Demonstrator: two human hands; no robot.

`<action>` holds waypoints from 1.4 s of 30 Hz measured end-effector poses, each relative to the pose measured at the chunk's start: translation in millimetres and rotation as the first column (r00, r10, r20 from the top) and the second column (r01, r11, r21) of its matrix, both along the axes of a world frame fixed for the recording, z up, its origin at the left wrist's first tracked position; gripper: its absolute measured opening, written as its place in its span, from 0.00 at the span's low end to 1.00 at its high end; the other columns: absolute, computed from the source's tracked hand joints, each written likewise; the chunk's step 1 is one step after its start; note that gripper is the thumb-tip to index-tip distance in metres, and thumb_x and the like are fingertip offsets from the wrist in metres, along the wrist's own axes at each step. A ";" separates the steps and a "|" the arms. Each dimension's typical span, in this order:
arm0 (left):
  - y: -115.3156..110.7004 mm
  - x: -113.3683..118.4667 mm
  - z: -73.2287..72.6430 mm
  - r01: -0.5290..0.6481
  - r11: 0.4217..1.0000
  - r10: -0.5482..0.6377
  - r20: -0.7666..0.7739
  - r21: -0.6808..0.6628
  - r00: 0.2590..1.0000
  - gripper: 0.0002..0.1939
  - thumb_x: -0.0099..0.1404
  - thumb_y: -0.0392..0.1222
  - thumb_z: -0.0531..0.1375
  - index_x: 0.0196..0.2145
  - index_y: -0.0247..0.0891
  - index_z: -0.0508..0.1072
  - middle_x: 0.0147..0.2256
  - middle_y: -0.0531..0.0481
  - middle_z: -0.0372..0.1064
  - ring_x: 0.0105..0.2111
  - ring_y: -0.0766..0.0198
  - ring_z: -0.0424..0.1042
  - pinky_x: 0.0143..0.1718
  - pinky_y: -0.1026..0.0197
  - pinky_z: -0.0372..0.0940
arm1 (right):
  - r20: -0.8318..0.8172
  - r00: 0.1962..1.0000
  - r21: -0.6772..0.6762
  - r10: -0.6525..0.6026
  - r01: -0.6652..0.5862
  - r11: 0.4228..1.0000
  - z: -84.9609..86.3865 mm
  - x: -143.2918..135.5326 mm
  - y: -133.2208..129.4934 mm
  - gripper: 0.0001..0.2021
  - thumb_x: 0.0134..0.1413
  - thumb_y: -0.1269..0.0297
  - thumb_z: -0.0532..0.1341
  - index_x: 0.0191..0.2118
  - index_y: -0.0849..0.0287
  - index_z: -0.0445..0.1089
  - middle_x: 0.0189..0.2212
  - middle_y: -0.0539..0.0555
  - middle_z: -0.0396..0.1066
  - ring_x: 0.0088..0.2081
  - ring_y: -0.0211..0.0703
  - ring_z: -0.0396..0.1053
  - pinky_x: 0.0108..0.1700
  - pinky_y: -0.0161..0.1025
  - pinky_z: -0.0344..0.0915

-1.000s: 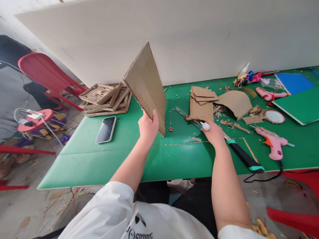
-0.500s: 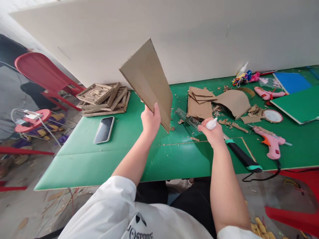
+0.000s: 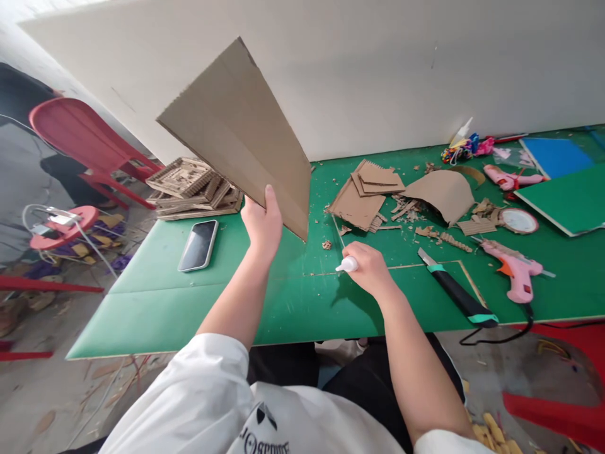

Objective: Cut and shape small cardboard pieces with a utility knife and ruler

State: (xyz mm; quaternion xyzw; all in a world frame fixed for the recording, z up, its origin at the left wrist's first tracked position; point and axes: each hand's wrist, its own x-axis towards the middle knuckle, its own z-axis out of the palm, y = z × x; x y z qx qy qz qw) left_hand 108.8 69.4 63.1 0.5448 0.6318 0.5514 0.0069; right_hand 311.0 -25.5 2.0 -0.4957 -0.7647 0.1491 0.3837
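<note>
Cardboard panel [image 3: 246,139] is held up in the air by the left hand [image 3: 265,221], gripped near its lower edge with fingers closed on it, thumb across the near face. Panel is tilted, its top corner toward 11 o'clock, above the counter [image 3: 189,315].

White bottle [image 3: 348,264] is gripped in the closed fingers of the right hand [image 3: 366,265], tip pointed to 9 o'clock. A clear strip [image 3: 338,230] is also held there, run out toward 11 o'clock (seen nearly edge-on, far end hard to make out).

From the right hand: cardboard pieces [image 3: 362,205] are piled at 12, a curved cardboard sheet [image 3: 442,189] is set at 1 to 2 with scraps around it, and a utility knife [image 3: 458,293] is laid at 3 to 4, blade toward 10. A pink glue gun [image 3: 520,271] is placed at 3, beyond the knife; a tape roll [image 3: 518,221] is seen just past the gun, toward 12.

From the left hand: a phone [image 3: 198,246] is laid flat at 8 to 9, and corrugated frames [image 3: 184,180] are stacked at 10, partly hidden by the panel.
</note>
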 end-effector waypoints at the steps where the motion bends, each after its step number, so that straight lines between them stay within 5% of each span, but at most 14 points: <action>1: -0.1 -2.4 1.2 -0.014 1.000 0.014 0.001 0.012 1.000 0.19 0.63 0.54 0.50 0.40 0.35 0.67 0.39 0.42 0.73 0.45 0.53 0.73 0.48 0.54 0.65 | -0.017 1.000 0.002 0.010 -0.010 1.000 0.0 -0.6 -0.5 0.07 0.43 0.77 0.53 0.24 0.56 0.59 0.23 0.50 0.64 0.26 0.38 0.60 0.29 0.34 0.53; 6: 10.5 -21.6 2.8 -0.093 0.996 0.093 -0.033 0.000 0.995 0.19 0.64 0.51 0.49 0.43 0.34 0.67 0.42 0.39 0.73 0.47 0.51 0.71 0.51 0.50 0.63 | -0.123 0.992 0.000 0.022 -0.022 1.000 6.4 -1.2 -5.9 0.07 0.44 0.76 0.54 0.24 0.55 0.58 0.23 0.48 0.64 0.26 0.36 0.63 0.29 0.33 0.56; 12: 46.0 -32.4 -6.0 -0.125 0.972 0.092 -0.167 -0.197 0.982 0.21 0.65 0.46 0.48 0.51 0.33 0.65 0.42 0.37 0.73 0.46 0.47 0.72 0.50 0.45 0.63 | -0.371 0.928 -0.070 -0.026 -0.001 0.998 13.1 6.4 -10.2 0.07 0.48 0.70 0.58 0.24 0.55 0.59 0.24 0.47 0.65 0.26 0.35 0.63 0.30 0.33 0.60; 18: 65.9 4.1 -4.9 -0.055 0.955 -0.031 -0.283 -0.292 0.959 0.26 0.67 0.45 0.46 0.59 0.31 0.59 0.42 0.35 0.74 0.44 0.47 0.73 0.47 0.47 0.64 | -0.673 0.738 -0.036 -0.051 0.036 0.999 6.3 27.5 -6.2 0.08 0.46 0.69 0.62 0.25 0.56 0.60 0.25 0.46 0.65 0.26 0.34 0.62 0.29 0.34 0.60; 26: 72.3 61.7 -0.8 0.239 0.918 -0.327 -0.263 -0.317 0.908 0.23 0.68 0.47 0.48 0.57 0.38 0.62 0.42 0.42 0.75 0.42 0.53 0.74 0.43 0.56 0.66 | -0.924 0.381 0.057 -0.023 0.196 0.979 13.8 63.6 0.2 0.13 0.37 0.75 0.65 0.23 0.57 0.59 0.19 0.42 0.62 0.22 0.31 0.62 0.34 0.37 0.65; 29: 61.2 43.2 8.7 0.197 0.950 -0.269 -0.311 -0.242 0.912 0.22 0.67 0.48 0.48 0.55 0.38 0.64 0.42 0.42 0.75 0.44 0.53 0.73 0.45 0.56 0.65 | -0.950 0.313 0.073 -0.002 0.226 0.971 17.5 71.8 -0.9 0.13 0.35 0.77 0.64 0.23 0.57 0.59 0.18 0.40 0.62 0.20 0.30 0.61 0.34 0.38 0.66; 35: 20.8 -38.9 19.5 -0.137 0.958 -0.027 -0.554 -0.253 0.832 0.26 0.68 0.49 0.44 0.55 0.29 0.63 0.41 0.34 0.73 0.42 0.46 0.73 0.45 0.50 0.64 | -0.951 0.310 0.058 -0.012 0.216 0.975 17.1 72.2 -2.4 0.13 0.35 0.77 0.64 0.23 0.56 0.59 0.18 0.41 0.62 0.20 0.31 0.61 0.31 0.37 0.64; 38: 3.7 -64.1 10.0 -0.213 0.920 -0.057 -0.650 -0.328 0.758 0.27 0.67 0.48 0.44 0.59 0.30 0.58 0.41 0.34 0.73 0.40 0.46 0.74 0.41 0.51 0.64 | -0.947 0.320 0.040 -0.029 0.207 0.977 14.8 68.4 -0.2 0.13 0.35 0.76 0.65 0.23 0.56 0.59 0.18 0.41 0.61 0.20 0.32 0.61 0.27 0.34 0.60; 42: -10.2 -61.5 -2.8 -0.217 0.882 -0.161 -0.701 -0.417 0.695 0.28 0.68 0.47 0.45 0.62 0.33 0.55 0.40 0.37 0.74 0.36 0.48 0.75 0.37 0.54 0.65 | -0.944 0.324 0.017 -0.056 0.218 0.976 12.7 66.3 2.1 0.13 0.34 0.74 0.66 0.23 0.56 0.59 0.18 0.41 0.62 0.20 0.32 0.61 0.26 0.34 0.59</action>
